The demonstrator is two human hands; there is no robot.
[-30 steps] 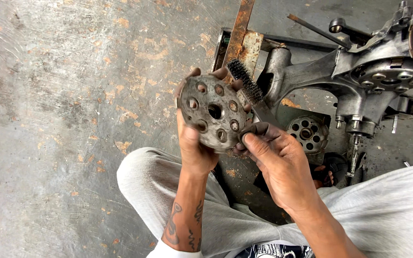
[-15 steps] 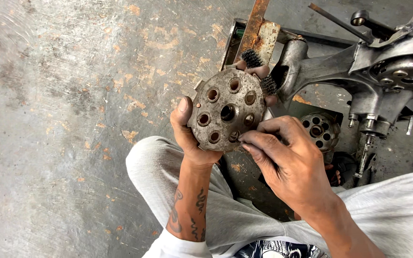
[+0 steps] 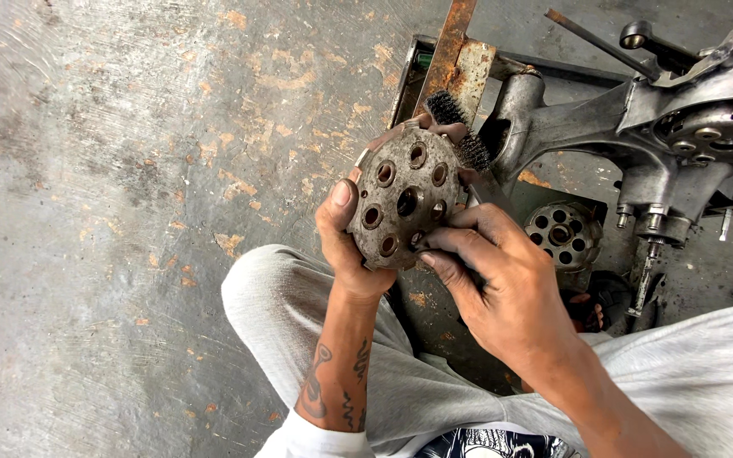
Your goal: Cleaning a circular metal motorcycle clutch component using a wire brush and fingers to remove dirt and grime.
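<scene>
The left hand (image 3: pixel 345 246) grips a round, rusty metal plate (image 3: pixel 405 199) pierced by a ring of holes, thumb pressed on the left rim and fingers wrapped behind, their tips showing at the top edge. The plate is held upright above the person's grey-trousered knee (image 3: pixel 273 293), in front of a rusted steel frame (image 3: pixel 456 51). The right hand (image 3: pixel 502 288) is closed, its fingertips (image 3: pixel 434 246) bunched together against the plate's lower right edge; whether they pinch a tool cannot be told. A dark wire brush (image 3: pixel 460 127) protrudes behind the plate's upper right rim. Compared with one second ago, the plate has turned: the face then tilted toward the camera with the brush lying across its top right, whereas the brush now sits behind the rim. The right hand has shifted from the plate's lower edge to its lower right side. A second perforated disc (image 3: pixel 563 233) lies on the floor near an engine casing (image 3: pixel 697 136), on stained concrete (image 3: pixel 129 170).
</scene>
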